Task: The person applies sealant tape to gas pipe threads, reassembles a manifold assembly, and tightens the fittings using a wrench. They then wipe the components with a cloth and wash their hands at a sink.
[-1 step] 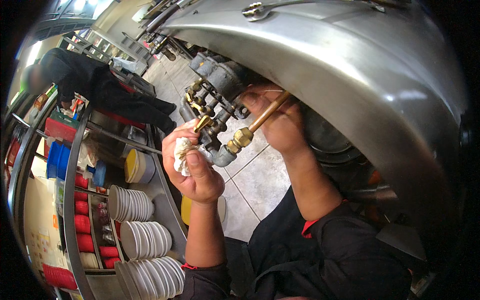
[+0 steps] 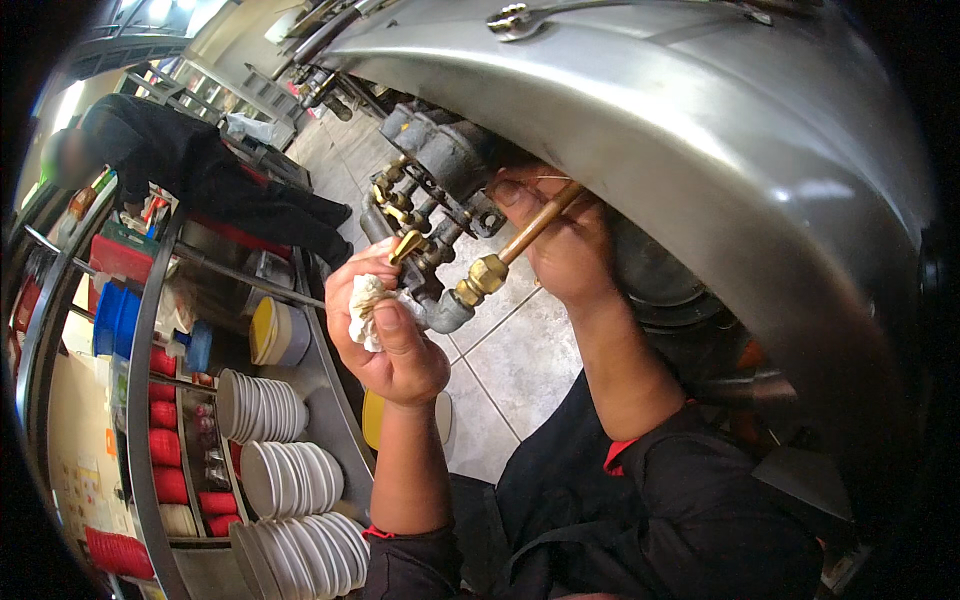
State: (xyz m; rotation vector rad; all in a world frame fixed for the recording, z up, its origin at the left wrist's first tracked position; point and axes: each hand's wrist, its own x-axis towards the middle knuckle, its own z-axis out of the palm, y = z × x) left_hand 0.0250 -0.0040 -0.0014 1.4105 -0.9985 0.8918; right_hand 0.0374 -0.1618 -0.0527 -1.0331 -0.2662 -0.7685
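My left hand (image 2: 402, 358) closes round a crumpled white rag or paper (image 2: 366, 312), fingers against a dark valve pipe (image 2: 408, 258) with brass valves. Beside that hand, a grey elbow (image 2: 448, 314) joins a brass nut fitting (image 2: 482, 279) and a copper pipe (image 2: 540, 222) running up under the steel edge. Behind the copper pipe is my right hand (image 2: 572, 248), fingers curled beneath the edge next to a dark bracket (image 2: 484, 214). A thin pale line shows near its fingertips; what it grips, if anything, is hidden.
A wrench (image 2: 515, 22) lies on the curved stainless-steel surface (image 2: 650, 90) above my hands. At left, a metal shelf (image 2: 150, 400) holds stacked white plates (image 2: 290, 480) and red containers (image 2: 165, 450). A person in dark clothes (image 2: 190, 165) bends over it farther back.
My right hand's fingers have shifted slightly beneath the steel edge, and more of the bracket shows. My left hand stays on the crumpled white piece.
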